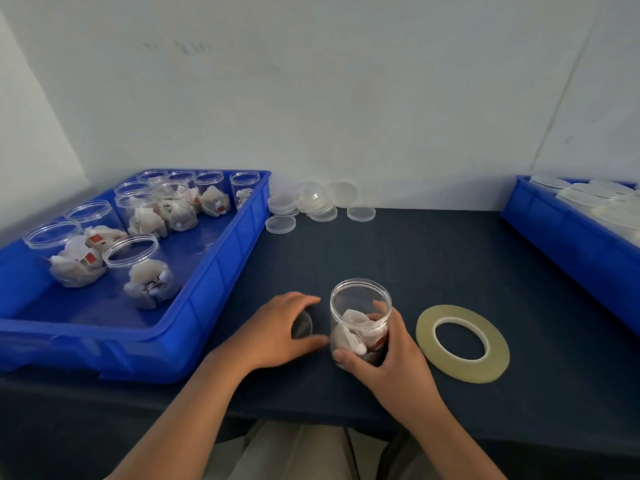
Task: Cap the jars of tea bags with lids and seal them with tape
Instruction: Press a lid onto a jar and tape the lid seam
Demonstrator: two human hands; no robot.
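A clear open jar (pixel 360 306) with tea bags stands upright on the dark table near the front edge. My right hand (pixel 391 355) grips its lower half, thumb in front. My left hand (pixel 277 327) lies just left of the jar and holds a clear lid (pixel 302 324) under its curled fingers, low over the table. A flat roll of yellowish tape (pixel 462 342) lies right of the jar. Several loose clear lids (pixel 311 204) lie at the back by the wall.
A blue tray (pixel 207 306) on the left holds several open jars with tea bags (pixel 138 268). Another blue tray (pixel 568 244) at the right edge holds items with clear lids on top. A white wall stands behind the table.
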